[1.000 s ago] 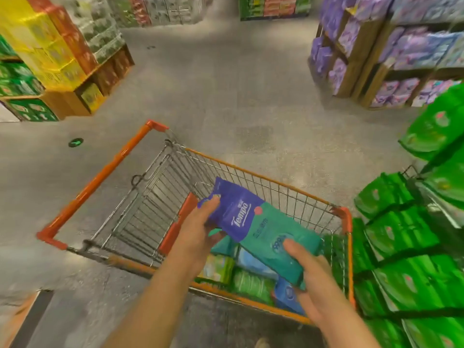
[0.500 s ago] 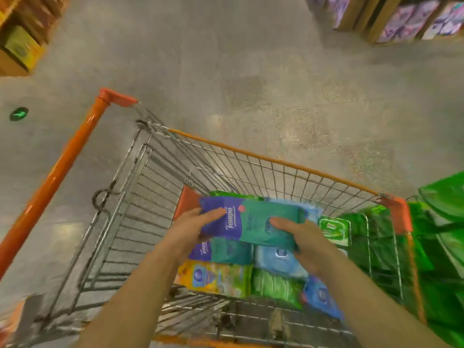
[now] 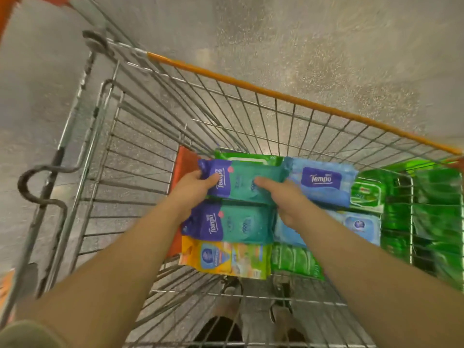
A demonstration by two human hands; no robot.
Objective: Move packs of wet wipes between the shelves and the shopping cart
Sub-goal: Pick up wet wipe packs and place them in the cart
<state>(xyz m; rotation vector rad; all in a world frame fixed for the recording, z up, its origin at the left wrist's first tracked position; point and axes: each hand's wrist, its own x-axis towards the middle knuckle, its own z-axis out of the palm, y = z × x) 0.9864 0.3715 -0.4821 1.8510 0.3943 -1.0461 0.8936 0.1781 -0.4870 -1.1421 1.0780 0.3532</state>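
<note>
pack (image 3: 241, 182) low in cart (image 3: 301, 101), far row, over other packs | long axis left-right, running between my hands | left hand (image 3: 193, 187) and right hand (image 3: 281, 197) pinch its ends, equally near | next: likely let go

A grey speckled concrete floor (image 3: 313, 46) fills the far part of the scene and the left side, showing again through gaps nearer the viewer. Overhead light leaves pale glossy patches on it, brightest toward the far right. No walls, windows or furniture are visible.
</note>
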